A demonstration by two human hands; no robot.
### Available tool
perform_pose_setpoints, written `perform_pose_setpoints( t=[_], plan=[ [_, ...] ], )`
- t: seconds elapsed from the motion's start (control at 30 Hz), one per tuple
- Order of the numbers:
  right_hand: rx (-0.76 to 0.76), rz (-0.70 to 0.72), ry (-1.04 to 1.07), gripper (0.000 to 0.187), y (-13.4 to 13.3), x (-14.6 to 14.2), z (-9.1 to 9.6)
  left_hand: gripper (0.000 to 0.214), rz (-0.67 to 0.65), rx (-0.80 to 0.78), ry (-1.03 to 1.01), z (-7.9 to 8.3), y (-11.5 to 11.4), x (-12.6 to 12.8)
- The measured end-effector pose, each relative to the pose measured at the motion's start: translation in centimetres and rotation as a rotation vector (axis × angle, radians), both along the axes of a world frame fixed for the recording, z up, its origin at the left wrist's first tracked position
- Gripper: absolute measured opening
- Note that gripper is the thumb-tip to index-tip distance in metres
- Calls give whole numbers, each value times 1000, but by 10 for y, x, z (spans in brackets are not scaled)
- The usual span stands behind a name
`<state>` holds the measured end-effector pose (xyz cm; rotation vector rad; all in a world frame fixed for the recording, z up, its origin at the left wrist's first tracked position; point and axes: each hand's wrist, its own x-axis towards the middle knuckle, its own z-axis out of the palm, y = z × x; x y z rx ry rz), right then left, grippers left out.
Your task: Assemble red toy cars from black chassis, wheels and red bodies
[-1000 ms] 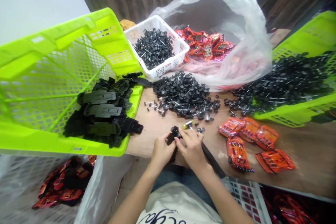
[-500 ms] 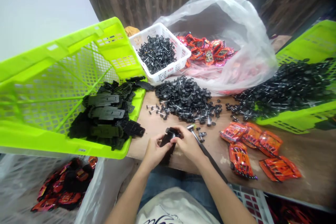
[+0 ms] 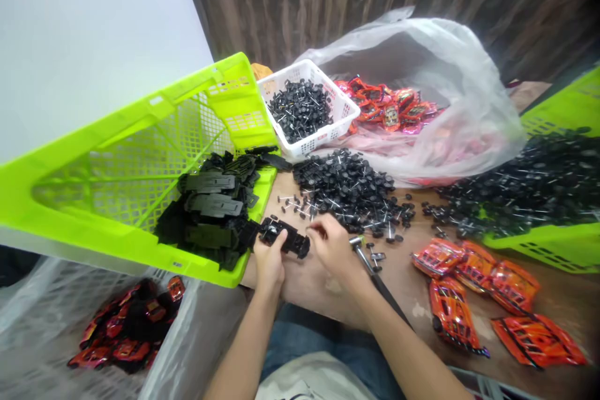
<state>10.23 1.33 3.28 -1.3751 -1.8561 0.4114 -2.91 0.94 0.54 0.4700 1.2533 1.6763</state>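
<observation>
My left hand grips a black toy-car chassis just above the table's near edge, beside the tipped green crate. My right hand is next to the chassis's right end, its fingers curled in a pinch near the pile of black wheel-and-axle parts; what it pinches is too small to make out. A small hammer lies on the table under my right forearm.
The green crate holds several black chassis plates. A white basket holds more wheels. Orange car bodies lie to the right, more in a clear bag. A second green crate holds wheels. A bag of cars sits below left.
The camera has swung so the scene sits further right. My left hand has carried the chassis left towards the green crate, and my right hand has come off it towards the wheels.
</observation>
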Motion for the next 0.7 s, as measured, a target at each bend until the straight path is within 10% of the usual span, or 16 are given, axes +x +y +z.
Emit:
perform_pose_setpoints(
  t=[0.17, 0.5, 0.7],
  plan=[
    [16, 15, -12, 14, -48, 9, -1, 45, -68, 7, -70, -3, 0, 31],
    [-11, -87, -46, 12, -54, 27, -4, 45, -162, 33, -122, -6, 4, 66],
    [77, -269, -132, 22, 35, 89, 51, 44, -186, -13, -270, 6, 11, 65]
  ],
)
